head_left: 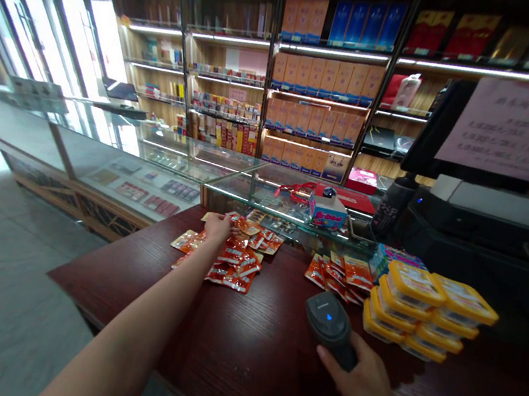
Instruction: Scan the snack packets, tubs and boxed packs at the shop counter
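Note:
In the head view, my right hand (362,383) is wrapped round the handle of a dark barcode scanner (328,320). A small blue light glows on the scanner's top, and its head points away over the dark wooden counter (239,349). Stretched out farther, my left hand (219,225) is at the back of a loose pile of shiny orange packets (235,254). Its fingers are closed on an orange packet (244,225), though the fingertips are partly hidden. A smaller heap of similar orange packets (340,275) lies beyond the scanner.
Stacked yellow-lidded tubs (414,287) stand at the right, near a monitor with a pink paper sign (519,129). Behind the counter runs a glass display case (178,167) with a small blue and pink box (328,212) on top. Shelves of boxes (325,76) line the wall.

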Demonstrator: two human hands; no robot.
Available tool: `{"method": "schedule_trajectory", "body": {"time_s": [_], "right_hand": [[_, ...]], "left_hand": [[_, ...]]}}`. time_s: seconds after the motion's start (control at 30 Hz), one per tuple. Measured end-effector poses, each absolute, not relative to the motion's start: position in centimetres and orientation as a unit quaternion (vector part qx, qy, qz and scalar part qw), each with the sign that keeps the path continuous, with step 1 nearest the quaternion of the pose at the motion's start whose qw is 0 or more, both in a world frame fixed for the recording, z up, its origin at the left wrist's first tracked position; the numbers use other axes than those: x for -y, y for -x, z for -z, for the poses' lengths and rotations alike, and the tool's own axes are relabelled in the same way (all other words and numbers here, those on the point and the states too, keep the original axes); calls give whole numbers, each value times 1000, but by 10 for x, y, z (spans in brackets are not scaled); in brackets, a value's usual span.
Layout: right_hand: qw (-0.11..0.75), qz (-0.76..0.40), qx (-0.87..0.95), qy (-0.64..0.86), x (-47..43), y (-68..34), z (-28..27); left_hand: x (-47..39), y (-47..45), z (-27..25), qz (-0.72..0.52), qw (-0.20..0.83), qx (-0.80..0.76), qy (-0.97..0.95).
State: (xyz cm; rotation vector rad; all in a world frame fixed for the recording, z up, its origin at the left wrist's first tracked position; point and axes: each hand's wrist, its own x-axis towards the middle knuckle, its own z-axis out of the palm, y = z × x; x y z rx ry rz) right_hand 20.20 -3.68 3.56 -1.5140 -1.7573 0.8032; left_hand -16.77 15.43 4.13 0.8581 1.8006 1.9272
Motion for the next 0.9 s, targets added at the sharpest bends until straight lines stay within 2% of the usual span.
{"method": "schedule_trajectory", "body": {"time_s": [0.13, 0.33, 0.43, 0.67, 0.9], "right_hand": [[320, -325, 672, 584, 35, -202, -32], [311, -285, 682, 598, 36, -201, -36], [274, -253, 690, 620, 34, -201, -37], [171, -168, 698, 675, 35, -199, -43], [160, -136, 706, 676, 40, -196, -47]], "left_hand": [[-142, 171, -39, -647, 195, -660, -327], [-123, 155, -50, -566, 47, -707, -420], [-114, 131, -55, -544, 15, -684, -486], [-95, 50, -31, -478, 116, -600, -630], [-110, -9, -8, -402, 233, -603, -649]]}}
